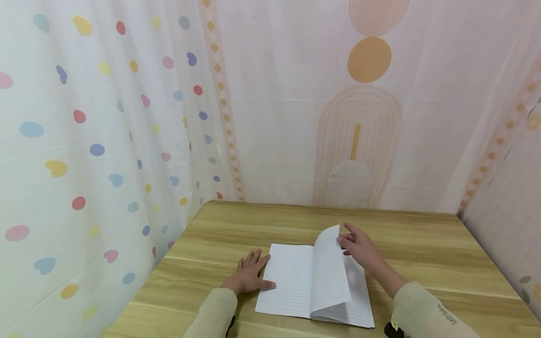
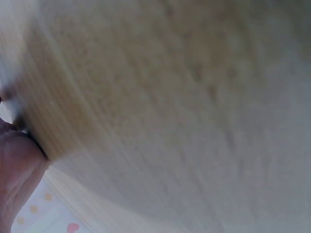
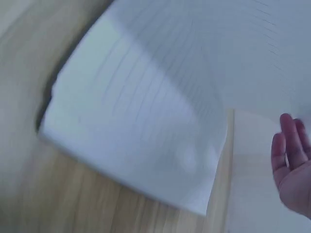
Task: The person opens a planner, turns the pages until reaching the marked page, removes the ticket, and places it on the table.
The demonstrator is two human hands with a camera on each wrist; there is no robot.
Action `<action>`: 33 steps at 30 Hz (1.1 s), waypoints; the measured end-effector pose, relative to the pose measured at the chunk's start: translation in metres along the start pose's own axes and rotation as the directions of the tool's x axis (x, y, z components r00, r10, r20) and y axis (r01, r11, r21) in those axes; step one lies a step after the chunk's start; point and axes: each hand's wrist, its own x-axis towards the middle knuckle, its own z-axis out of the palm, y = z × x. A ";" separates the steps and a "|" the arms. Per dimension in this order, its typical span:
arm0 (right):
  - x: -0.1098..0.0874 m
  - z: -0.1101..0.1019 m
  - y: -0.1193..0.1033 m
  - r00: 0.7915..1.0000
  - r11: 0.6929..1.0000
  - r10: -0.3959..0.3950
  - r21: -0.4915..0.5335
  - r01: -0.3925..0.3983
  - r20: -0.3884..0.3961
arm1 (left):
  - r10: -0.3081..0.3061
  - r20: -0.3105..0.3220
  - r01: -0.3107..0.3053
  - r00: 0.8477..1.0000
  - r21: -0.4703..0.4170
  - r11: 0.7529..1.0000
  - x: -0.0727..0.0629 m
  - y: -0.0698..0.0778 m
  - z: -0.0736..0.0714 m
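An open notebook [image 1: 289,277] with white ruled pages lies on the wooden table. My left hand [image 1: 250,274] rests flat at its left edge, the thumb on the left page and the other fingers spread toward the tabletop. In the left wrist view only part of the left hand [image 2: 19,170] shows at the left border. My right hand [image 1: 359,246] holds a raised page [image 1: 329,272] near its upper outer edge, so that it stands curved above the right side. The right wrist view shows the ruled lower page [image 3: 141,111] and fingers of the right hand [image 3: 294,162].
The wooden table [image 1: 236,220] extends around the notebook on all sides. A curtain with coloured dots [image 1: 97,150] hangs at the left, and a patterned curtain [image 1: 274,117] hangs behind the table's far edge. Dark bands [image 1: 394,330] show beneath the sleeves.
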 end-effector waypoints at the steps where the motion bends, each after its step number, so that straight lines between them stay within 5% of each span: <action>1: -0.001 0.003 -0.002 1.000 0.999 -0.009 0.052 0.008 0.015 | 0.001 0.001 -0.001 1.000 0.001 1.000 0.000 0.000 0.000; 6: -0.007 0.022 -0.002 0.985 0.989 -0.101 0.118 0.085 0.142 | 0.002 0.000 -0.002 1.000 -0.001 1.000 0.000 0.000 0.000; 10: -0.015 0.039 0.008 0.936 0.960 -0.211 -0.120 0.252 0.281 | -0.003 0.004 0.003 1.000 -0.002 1.000 0.001 -0.002 0.001; 12: -0.020 0.047 0.014 0.901 0.886 -0.230 -0.303 0.350 0.369 | -0.005 0.007 0.005 1.000 -0.002 1.000 0.002 -0.002 0.001; 17: -0.032 0.061 0.024 0.813 0.611 -0.119 -0.603 0.513 0.570 | -0.014 -0.014 0.013 1.000 -0.079 0.997 0.005 -0.003 0.000; 20: -0.037 0.065 0.025 0.791 0.537 -0.044 -0.653 0.534 0.611 | -0.031 -0.043 0.024 0.999 -0.153 0.988 0.006 -0.003 0.001; 23: -0.039 0.066 0.025 0.788 0.528 -0.027 -0.660 0.534 0.615 | -0.044 -0.046 0.037 0.998 -0.135 0.990 0.007 -0.002 0.001; 27: -0.038 0.062 0.026 0.810 0.559 -0.067 -0.651 0.514 0.582 | -0.019 -0.025 0.018 0.999 -0.038 0.999 0.004 -0.001 0.000; 33: -0.035 0.041 0.033 0.838 0.578 -0.154 -0.640 0.507 0.524 | 0.001 -0.001 -0.001 1.000 -0.021 1.000 0.001 -0.001 -0.001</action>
